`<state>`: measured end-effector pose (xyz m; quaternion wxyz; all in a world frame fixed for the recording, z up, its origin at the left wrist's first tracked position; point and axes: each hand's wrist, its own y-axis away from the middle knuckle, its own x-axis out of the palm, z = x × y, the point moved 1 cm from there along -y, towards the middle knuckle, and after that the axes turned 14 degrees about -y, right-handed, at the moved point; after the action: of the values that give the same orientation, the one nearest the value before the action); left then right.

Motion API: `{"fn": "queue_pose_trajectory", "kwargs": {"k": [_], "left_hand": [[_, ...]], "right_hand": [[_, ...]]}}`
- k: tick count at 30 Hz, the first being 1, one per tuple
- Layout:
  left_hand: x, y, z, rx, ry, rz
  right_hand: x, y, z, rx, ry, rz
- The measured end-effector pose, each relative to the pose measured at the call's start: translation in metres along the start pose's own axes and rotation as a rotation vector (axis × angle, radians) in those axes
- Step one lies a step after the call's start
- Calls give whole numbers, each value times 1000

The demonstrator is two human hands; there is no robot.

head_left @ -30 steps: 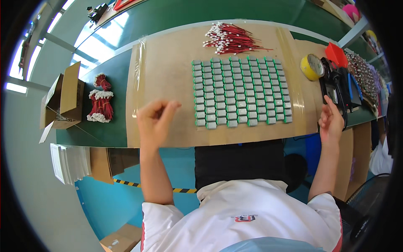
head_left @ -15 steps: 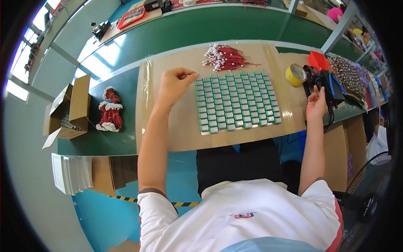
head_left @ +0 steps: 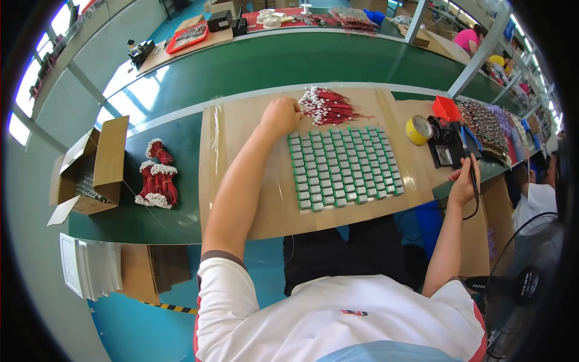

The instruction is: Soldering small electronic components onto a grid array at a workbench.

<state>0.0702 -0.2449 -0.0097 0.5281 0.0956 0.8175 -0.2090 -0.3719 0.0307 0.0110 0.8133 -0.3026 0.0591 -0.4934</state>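
Observation:
My left hand [head_left: 282, 117] is at the left edge of a pile of red wires [head_left: 330, 108] with white connectors. Its fingers are curled together against the connector ends; what they pinch is hidden. Just below lies a block of small grey box-shaped parts [head_left: 345, 169] with green edges, set in close rows on brown cardboard [head_left: 259, 211]. At the right, my right hand [head_left: 463, 184] is wrapped round a slim black soldering iron [head_left: 473, 172], whose cable loops down below the hand. Near its tip are a black iron stand [head_left: 445, 145] and a yellow spool [head_left: 418, 130].
Bundled red wires [head_left: 159, 184] and an open carton of parts [head_left: 99, 175] lie at the left. A red bin [head_left: 446, 108] and heaped components [head_left: 485, 130] stand at the back right. A fan [head_left: 522, 283] is low at the right, and a person [head_left: 540, 199] sits beyond it.
My left hand has moved right to the wire pile. The right hand has come down and toward me, now with the soldering iron in it, away from the stand. The view has tilted up slightly.

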Motion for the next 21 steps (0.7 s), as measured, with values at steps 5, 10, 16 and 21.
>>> {"fn": "queue_pose_trajectory", "kwargs": {"k": [5,10,16,21], "left_hand": [[4,-8,2,63,-220,57],[3,1,4,127,-288,13],[-39,43,0,-3,-25,-70],[-110,145,-42,115,77,114]], "right_hand": [[41,19,36,-18,14,224],[87,31,45,-117,-57,400],[121,47,49,-158,-179,554],[125,48,33,-128,-209,562]]}}
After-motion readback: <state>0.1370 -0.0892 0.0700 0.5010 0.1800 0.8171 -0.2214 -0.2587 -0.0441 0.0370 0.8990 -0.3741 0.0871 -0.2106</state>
